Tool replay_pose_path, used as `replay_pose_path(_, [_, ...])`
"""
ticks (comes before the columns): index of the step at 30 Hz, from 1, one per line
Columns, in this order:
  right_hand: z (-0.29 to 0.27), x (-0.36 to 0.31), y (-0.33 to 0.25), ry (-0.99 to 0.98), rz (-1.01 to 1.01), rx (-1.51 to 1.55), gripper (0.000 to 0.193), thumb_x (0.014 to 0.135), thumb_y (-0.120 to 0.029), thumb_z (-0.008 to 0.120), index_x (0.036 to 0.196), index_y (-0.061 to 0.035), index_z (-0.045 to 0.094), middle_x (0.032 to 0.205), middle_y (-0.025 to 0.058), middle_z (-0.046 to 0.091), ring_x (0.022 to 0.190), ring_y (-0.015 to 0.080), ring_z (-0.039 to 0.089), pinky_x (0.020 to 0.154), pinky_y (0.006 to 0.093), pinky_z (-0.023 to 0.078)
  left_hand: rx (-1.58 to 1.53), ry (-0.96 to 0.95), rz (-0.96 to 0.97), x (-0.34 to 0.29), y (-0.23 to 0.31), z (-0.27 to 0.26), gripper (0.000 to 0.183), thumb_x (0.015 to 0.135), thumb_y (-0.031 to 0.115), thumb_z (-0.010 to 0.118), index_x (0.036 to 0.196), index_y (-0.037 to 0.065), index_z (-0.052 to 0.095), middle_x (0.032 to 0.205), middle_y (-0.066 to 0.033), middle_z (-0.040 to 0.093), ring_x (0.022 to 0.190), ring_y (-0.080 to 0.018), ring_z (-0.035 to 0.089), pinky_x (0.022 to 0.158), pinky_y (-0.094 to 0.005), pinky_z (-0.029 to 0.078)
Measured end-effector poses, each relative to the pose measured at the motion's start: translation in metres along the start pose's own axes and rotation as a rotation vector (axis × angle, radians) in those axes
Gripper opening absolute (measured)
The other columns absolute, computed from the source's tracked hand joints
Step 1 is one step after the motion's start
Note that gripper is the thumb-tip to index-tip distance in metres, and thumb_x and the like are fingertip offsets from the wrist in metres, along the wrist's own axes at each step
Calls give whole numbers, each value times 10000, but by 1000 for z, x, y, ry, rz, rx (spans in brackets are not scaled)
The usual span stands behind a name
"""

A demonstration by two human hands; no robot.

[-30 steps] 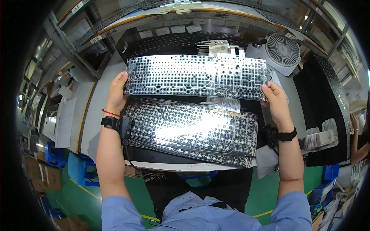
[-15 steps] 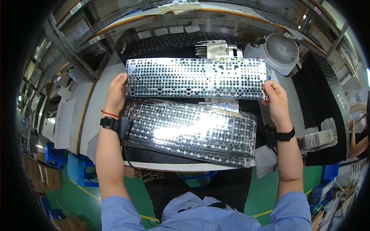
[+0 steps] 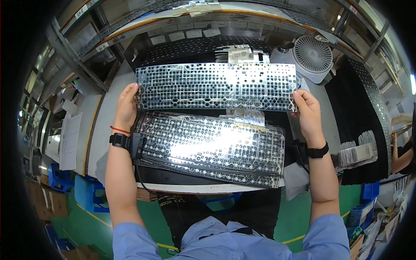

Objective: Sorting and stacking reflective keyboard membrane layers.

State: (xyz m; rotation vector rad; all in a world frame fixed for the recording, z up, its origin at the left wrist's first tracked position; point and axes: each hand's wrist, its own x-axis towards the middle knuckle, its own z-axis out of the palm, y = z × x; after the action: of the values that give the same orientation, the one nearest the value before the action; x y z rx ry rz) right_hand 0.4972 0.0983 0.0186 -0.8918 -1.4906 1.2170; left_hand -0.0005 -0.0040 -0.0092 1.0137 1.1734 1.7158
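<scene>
Between my hands I hold up a keyboard membrane sheet [image 3: 216, 89], a long clear film with dark dots and circuit traces. My left hand [image 3: 127, 104] pinches its left end, and my right hand [image 3: 306, 108] grips the lower right corner between thumb and fingers. Below it, nearer to me, a fanned stack of similar keyboard membrane sheets [image 3: 255, 151] lies on the table, with strong glare across its middle. A printed connector tail [image 3: 249, 118] shows between the held sheet and the stack. Other pale tails [image 3: 245, 54] show just beyond the held sheet's far edge.
A white round fan [image 3: 313, 56] stands at the back right. Dark cloth [image 3: 353, 125] on the right carries a bundle of pale strips [image 3: 357, 152]. A metal shelf [image 3: 190, 21] spans the back. At the far right edge is another person's arm [image 3: 403, 160].
The held sheet has shifted slightly left and tilted, so the glare on it now falls differently. Both hands keep the same hold. The whole view has moved a little.
</scene>
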Motion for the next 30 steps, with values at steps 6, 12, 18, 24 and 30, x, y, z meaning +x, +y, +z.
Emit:
replay_pose_path(6, [0,0,1,17,-13,-17,171,987,-213,556,930,-62,611,722,-55,600,568,-5,481,512,158,378,25,80,9,-1,1,3,178,991,169,532,1076,38,618,861,-4,642,719,-71,569,655,-201,447])
replay_pose_path(12, [-4,0,4,62,-167,-5,203,989,-236,564,939,-46,613,670,-70,548,514,-4,419,462,162,306,-9,-19,86,-1,-1,-18,203,996,243,539,1029,59,617,684,24,554,502,-60,410,467,-184,293])
replay_pose_path(18, [-5,0,0,115,-220,145,215,993,-237,553,983,-32,620,775,-34,594,608,4,485,500,142,342,-76,-13,88,-10,11,11,312,1023,330,463,1054,57,610,832,-26,644,710,-102,604,615,-222,446])
replay_pose_path(24, [-1,-2,1,52,-160,46,159,936,-84,612,1080,-20,591,874,-4,619,699,16,547,583,170,415,17,92,89,-18,20,51,273,997,170,499,1202,8,580,985,-31,667,854,-102,639,747,-227,508])
replay_pose_path(30, [-3,5,11,73,-263,104,205,931,-17,583,1134,2,559,989,44,613,689,27,555,527,158,410,256,-33,-103,-3,5,9,200,979,158,544,1135,36,576,889,42,629,594,18,500,467,-134,384])
